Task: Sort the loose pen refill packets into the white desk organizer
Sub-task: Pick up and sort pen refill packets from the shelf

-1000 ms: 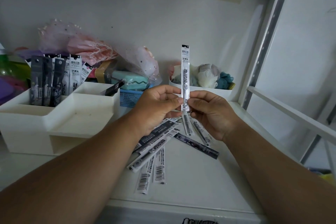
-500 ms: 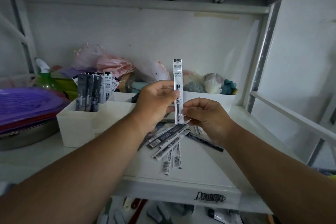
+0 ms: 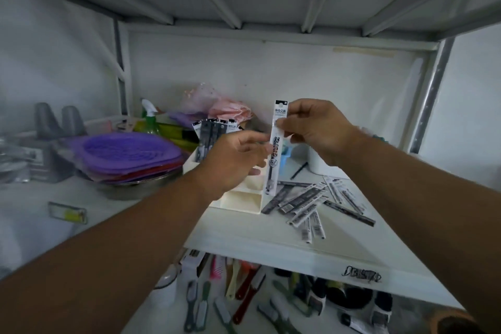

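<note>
Fingers (image 3: 284, 123) of the right hand (image 3: 314, 127) are pinched on the upper part of a long, narrow white pen refill packet (image 3: 274, 149), which is held nearly upright above the white shelf (image 3: 244, 228). The left hand (image 3: 235, 160) is held just beside the packet's middle with its fingers loosely curled; whether its fingertips touch the packet cannot be told. The packet's lower end is seen in front of the white plastic desk organizer (image 3: 238, 202), which stands on the shelf behind the left hand. Several dark and white refill packets (image 3: 214, 130) are stood upright in a rear compartment of the organizer. A loose pile of flat refill packets (image 3: 306, 203) is spread on the shelf to the right of the organizer, well below the right hand. A stack of purple plastic trays (image 3: 127, 152) is seen to the left of the organizer, with a green spray bottle (image 3: 150, 122) behind it.
</note>
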